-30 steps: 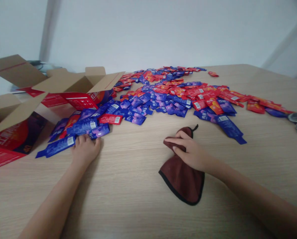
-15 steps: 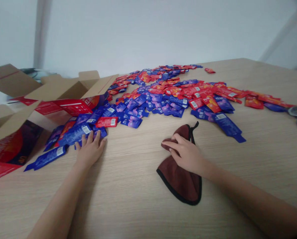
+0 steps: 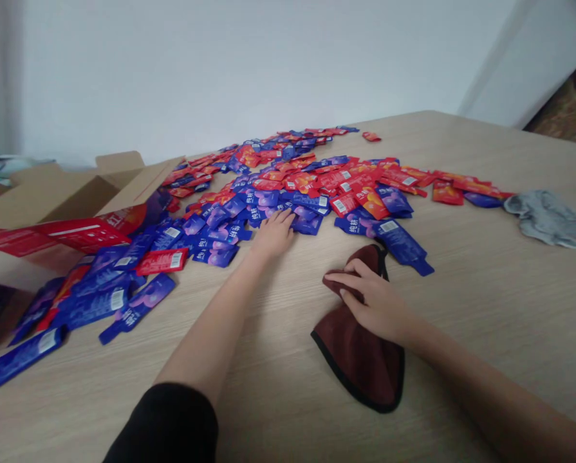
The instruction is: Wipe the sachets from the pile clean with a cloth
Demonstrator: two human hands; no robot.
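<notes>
My left hand (image 3: 274, 235) reaches forward, fingers stretched out, over the near edge of a pile of blue and red sachets. Its fingertips rest on or just above the blue sachets (image 3: 307, 223); I see nothing gripped. My right hand (image 3: 375, 305) presses on a dark brown cloth piece (image 3: 360, 360) with black edging and a black strap, its fingers closed on a folded part of the fabric. A single blue sachet (image 3: 137, 310) with a purple picture lies apart on the left. Another blue sachet (image 3: 403, 247) lies beyond the cloth.
Open cardboard boxes with red printed sides (image 3: 75, 235) stand at the left, sachets spilling beside them. Red sachets (image 3: 360, 177) spread across the back of the wooden table (image 3: 268, 360). Grey gloves (image 3: 551, 217) lie at the right. A pale wall rises behind.
My left hand has left the sachets by the boxes and moved right and forward to the middle pile. My view has turned right. My right hand stays on the brown cloth.
</notes>
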